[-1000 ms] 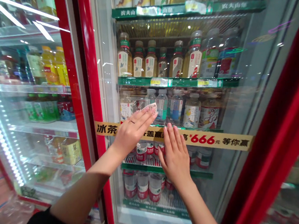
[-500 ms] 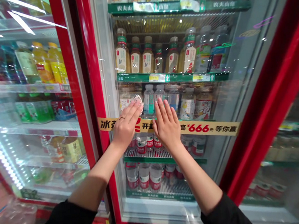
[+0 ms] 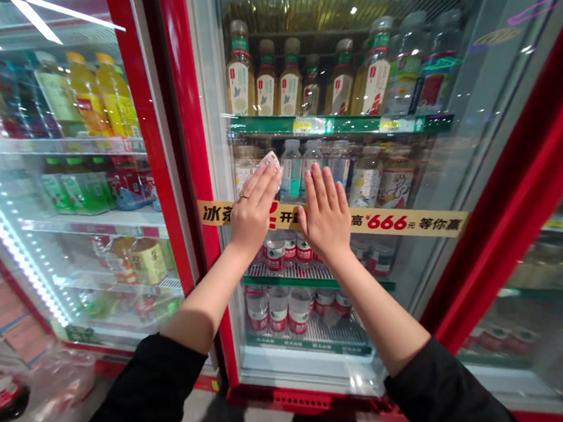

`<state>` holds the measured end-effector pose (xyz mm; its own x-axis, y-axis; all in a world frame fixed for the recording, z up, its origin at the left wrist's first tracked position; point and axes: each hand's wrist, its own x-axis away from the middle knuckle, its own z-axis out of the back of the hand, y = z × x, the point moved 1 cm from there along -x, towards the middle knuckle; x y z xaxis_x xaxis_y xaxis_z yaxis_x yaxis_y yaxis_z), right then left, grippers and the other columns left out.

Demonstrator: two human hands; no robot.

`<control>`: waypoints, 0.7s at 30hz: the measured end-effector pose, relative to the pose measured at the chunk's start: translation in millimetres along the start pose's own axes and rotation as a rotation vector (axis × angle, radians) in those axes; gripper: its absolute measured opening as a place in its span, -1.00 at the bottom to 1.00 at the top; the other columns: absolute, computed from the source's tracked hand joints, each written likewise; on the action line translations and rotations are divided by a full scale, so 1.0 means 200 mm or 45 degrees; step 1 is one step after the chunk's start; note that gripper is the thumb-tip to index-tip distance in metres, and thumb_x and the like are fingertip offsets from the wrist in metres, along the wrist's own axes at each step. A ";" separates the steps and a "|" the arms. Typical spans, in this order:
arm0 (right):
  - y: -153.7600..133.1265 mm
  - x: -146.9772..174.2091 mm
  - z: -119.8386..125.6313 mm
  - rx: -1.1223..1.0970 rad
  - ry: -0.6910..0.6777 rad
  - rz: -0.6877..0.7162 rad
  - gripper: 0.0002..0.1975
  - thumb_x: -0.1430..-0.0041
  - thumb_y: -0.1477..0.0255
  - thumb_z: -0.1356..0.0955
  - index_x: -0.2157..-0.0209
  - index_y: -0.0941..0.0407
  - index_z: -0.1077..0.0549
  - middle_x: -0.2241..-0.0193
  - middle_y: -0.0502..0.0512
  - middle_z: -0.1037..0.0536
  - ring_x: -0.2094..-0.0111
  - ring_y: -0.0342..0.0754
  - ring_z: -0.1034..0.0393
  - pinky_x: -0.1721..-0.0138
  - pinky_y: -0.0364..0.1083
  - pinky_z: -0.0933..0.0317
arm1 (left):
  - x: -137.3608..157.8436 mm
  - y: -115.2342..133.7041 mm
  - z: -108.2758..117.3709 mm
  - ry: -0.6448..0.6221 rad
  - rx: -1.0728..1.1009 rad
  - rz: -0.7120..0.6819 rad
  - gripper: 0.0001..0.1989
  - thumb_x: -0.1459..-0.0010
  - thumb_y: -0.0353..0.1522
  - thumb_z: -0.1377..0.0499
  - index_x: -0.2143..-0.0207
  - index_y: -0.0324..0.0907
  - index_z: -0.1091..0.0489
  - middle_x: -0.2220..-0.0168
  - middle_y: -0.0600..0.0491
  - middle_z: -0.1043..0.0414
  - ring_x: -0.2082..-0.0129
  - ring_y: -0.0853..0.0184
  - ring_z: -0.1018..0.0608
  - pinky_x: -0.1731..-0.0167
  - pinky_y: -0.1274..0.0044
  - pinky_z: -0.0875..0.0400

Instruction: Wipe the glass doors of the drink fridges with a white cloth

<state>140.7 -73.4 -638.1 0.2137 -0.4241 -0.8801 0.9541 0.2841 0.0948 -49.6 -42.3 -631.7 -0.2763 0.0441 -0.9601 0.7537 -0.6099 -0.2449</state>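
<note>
My left hand [image 3: 252, 214] lies with straight fingers against the glass door [image 3: 483, 116] of a drinks fridge. Under its fingertips it holds a small folded white wipe [image 3: 271, 161], most of it covered by the fingers. My right hand [image 3: 326, 216] rests flat on the same glass, fingers stretched out and thumb apart, with nothing in it. Both hands partly cover a tan sticker strip [image 3: 414, 225] with black and red lettering that runs across the door. Behind the glass, bottles [image 3: 366, 178] stand on shelves near the fingers.
Red frames [image 3: 191, 146] border the door. To the left, another lit fridge holds yellow bottles [image 3: 116, 97] and green packs [image 3: 78, 189]. Clear plastic wrap [image 3: 61, 382] and a dark bottle with a red label [image 3: 2, 395] lie at floor level on the left.
My view has tilted downward, bringing more floor into sight. Both hands stay on the glass, at nearly the same places over the sticker strip.
</note>
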 end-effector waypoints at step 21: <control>-0.01 0.01 0.03 -0.009 -0.026 -0.005 -0.30 -0.62 0.28 -0.11 -0.63 0.27 -0.04 -0.65 0.32 0.00 -0.68 0.18 0.13 -0.65 0.25 0.14 | 0.03 -0.17 0.17 -0.153 -0.022 0.083 -0.26 -0.49 -0.59 0.12 -0.60 0.03 -0.16 -0.54 0.07 -0.32 -0.60 0.30 -0.23 -0.60 0.26 -0.25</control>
<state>140.7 -79.1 -637.6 0.2143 -0.4424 -0.8708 0.9534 0.2884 0.0881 -97.0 -47.3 -624.4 -0.2953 -0.0907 -0.9511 0.7822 -0.5945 -0.1862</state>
